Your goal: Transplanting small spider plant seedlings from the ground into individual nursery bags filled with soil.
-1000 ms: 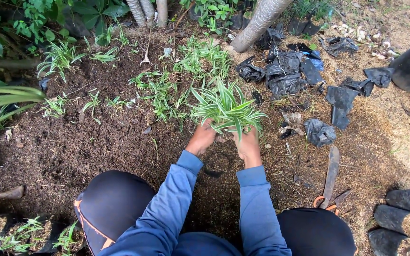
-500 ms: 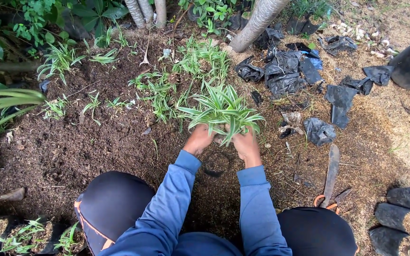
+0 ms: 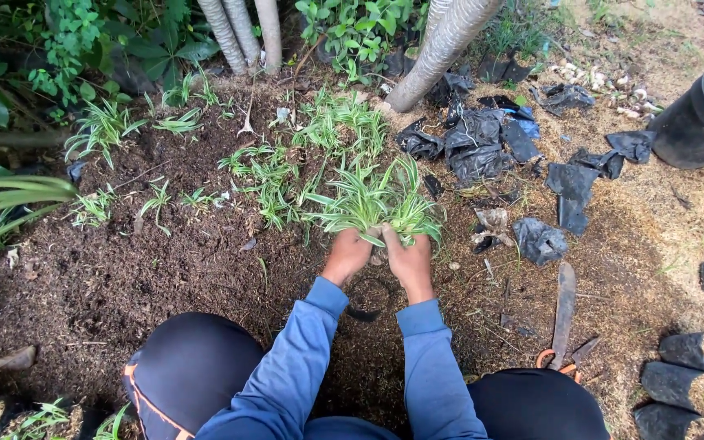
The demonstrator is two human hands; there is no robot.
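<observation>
while both hands close round its base, left hand (image 3: 346, 254) and right hand (image 3: 410, 259) clamped tight on the striped green-and-white plant (image 3: 376, 204), fingers curled shut at the crown, steadying it upright over dark soil (image 3: 124, 277), just ahead of the knees. placed beside already-set plants (image 3: 275, 175), torn black bags (image 3: 482, 143) lying right. compared with a second back: clump a touch lower and nearer, grip unchanged.
</observation>
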